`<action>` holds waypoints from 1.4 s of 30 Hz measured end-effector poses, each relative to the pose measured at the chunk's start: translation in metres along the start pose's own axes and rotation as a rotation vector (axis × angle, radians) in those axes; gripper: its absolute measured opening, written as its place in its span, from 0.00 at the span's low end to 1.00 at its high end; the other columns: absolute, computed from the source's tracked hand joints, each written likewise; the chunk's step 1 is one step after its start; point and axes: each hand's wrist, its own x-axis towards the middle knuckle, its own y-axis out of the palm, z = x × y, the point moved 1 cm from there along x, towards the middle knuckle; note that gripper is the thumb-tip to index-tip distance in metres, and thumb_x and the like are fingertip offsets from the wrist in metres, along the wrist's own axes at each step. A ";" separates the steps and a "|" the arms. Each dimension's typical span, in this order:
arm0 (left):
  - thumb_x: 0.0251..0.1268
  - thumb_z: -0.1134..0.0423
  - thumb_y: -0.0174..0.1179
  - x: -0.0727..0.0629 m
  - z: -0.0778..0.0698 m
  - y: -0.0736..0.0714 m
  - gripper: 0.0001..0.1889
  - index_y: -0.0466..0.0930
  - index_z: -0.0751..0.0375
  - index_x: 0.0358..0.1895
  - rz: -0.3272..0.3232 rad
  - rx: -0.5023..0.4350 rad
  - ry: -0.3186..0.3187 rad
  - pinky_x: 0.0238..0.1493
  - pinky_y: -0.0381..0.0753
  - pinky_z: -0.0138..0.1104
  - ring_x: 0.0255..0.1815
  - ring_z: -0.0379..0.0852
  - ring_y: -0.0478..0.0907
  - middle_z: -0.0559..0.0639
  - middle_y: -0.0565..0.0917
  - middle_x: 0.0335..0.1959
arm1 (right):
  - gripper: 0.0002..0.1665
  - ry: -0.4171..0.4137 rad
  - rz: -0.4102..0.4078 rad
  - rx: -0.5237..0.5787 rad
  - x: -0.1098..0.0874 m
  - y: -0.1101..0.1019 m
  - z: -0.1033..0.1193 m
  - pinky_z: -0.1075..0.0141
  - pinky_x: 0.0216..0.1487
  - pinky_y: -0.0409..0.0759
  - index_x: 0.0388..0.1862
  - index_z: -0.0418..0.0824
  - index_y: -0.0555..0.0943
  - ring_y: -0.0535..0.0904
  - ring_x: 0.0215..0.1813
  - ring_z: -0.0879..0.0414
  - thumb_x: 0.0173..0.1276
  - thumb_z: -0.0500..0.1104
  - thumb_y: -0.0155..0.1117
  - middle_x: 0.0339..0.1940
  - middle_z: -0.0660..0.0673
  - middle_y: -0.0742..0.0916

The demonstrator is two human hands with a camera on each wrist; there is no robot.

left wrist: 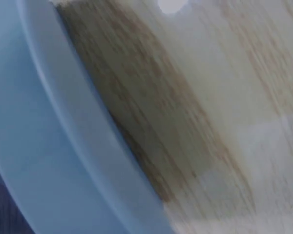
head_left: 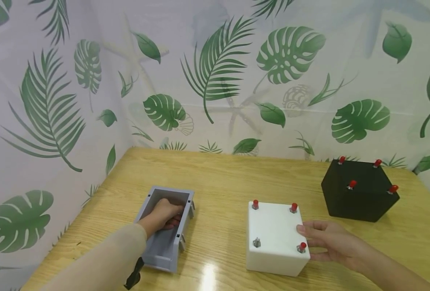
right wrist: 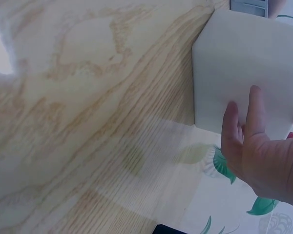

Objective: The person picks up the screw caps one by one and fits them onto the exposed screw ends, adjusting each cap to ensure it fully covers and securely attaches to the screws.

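My left hand (head_left: 166, 213) reaches down into a grey plastic bin (head_left: 160, 258), its fingers bent near the inner right wall. Whatever its fingertips touch is hidden, so I cannot tell if it holds anything. A white box (head_left: 273, 226) stands to the right on the table. Red caps (head_left: 294, 207) cover three of its top corner posts; the front-left post (head_left: 256, 242) is bare metal. My right hand (head_left: 333, 244) rests on the box's right side, thumb at the top edge. In the right wrist view, the straight fingers (right wrist: 256, 109) lie against the white side wall.
A black box (head_left: 360, 190) with several red-capped posts stands at the back right, beyond my right hand. The wooden table (head_left: 215, 182) meets a leaf-patterned curtain (head_left: 229, 121) at the back and left. A dark strap end (head_left: 134, 275) hangs by the left sleeve.
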 end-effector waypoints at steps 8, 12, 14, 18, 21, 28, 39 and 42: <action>0.57 0.71 0.56 -0.011 -0.006 -0.006 0.08 0.78 0.67 0.21 0.041 0.106 0.068 0.20 0.82 0.31 0.15 0.39 0.76 0.50 0.79 0.15 | 0.49 -0.002 -0.031 -0.029 -0.003 0.002 0.003 0.53 0.50 0.82 0.68 0.21 0.50 0.79 0.50 0.53 0.68 0.55 0.59 0.60 0.33 0.74; 0.62 0.71 0.54 -0.016 -0.009 -0.005 0.08 0.80 0.74 0.33 0.084 0.045 0.068 0.25 0.85 0.36 0.20 0.42 0.80 0.54 0.82 0.21 | 0.48 -0.007 -0.033 0.009 -0.003 0.002 0.002 0.53 0.50 0.82 0.68 0.22 0.51 0.80 0.48 0.54 0.68 0.54 0.60 0.55 0.39 0.78; 0.63 0.72 0.52 -0.017 -0.009 -0.005 0.09 0.79 0.76 0.40 0.094 0.019 0.062 0.27 0.85 0.37 0.22 0.43 0.81 0.56 0.83 0.23 | 0.48 -0.013 -0.027 0.032 -0.003 0.002 0.002 0.53 0.50 0.82 0.68 0.22 0.51 0.80 0.47 0.55 0.68 0.53 0.60 0.53 0.42 0.79; 0.64 0.74 0.50 -0.017 -0.009 -0.004 0.12 0.77 0.77 0.47 0.097 0.034 0.078 0.27 0.85 0.37 0.26 0.45 0.82 0.57 0.84 0.28 | 0.48 -0.019 -0.021 0.050 -0.001 0.002 0.000 0.52 0.50 0.82 0.68 0.22 0.51 0.81 0.47 0.55 0.67 0.53 0.61 0.51 0.43 0.80; 0.65 0.74 0.52 -0.016 -0.008 -0.002 0.12 0.77 0.76 0.48 0.096 0.073 0.086 0.23 0.82 0.32 0.26 0.43 0.81 0.57 0.84 0.32 | 0.48 -0.015 -0.028 0.054 0.000 0.002 -0.001 0.52 0.50 0.82 0.68 0.23 0.51 0.81 0.47 0.54 0.67 0.53 0.62 0.51 0.43 0.80; 0.63 0.74 0.56 -0.010 -0.006 -0.001 0.09 0.79 0.74 0.45 0.104 0.037 0.032 0.20 0.80 0.27 0.22 0.39 0.77 0.56 0.83 0.30 | 0.48 -0.009 -0.033 0.046 0.001 0.001 -0.003 0.52 0.50 0.82 0.68 0.23 0.51 0.80 0.47 0.54 0.67 0.53 0.61 0.53 0.41 0.79; 0.63 0.76 0.55 -0.009 -0.005 -0.010 0.09 0.79 0.77 0.44 0.179 -0.128 0.044 0.28 0.85 0.33 0.21 0.40 0.80 0.53 0.83 0.23 | 0.47 -0.016 -0.027 0.046 0.001 0.001 -0.002 0.51 0.49 0.82 0.68 0.23 0.52 0.80 0.46 0.54 0.67 0.54 0.61 0.52 0.42 0.79; 0.65 0.74 0.53 -0.011 -0.006 -0.016 0.11 0.78 0.79 0.46 0.247 -0.189 0.047 0.31 0.86 0.33 0.22 0.39 0.81 0.51 0.83 0.24 | 0.48 -0.009 -0.034 0.036 0.001 0.002 -0.001 0.51 0.49 0.82 0.68 0.23 0.52 0.80 0.47 0.54 0.67 0.54 0.61 0.53 0.41 0.78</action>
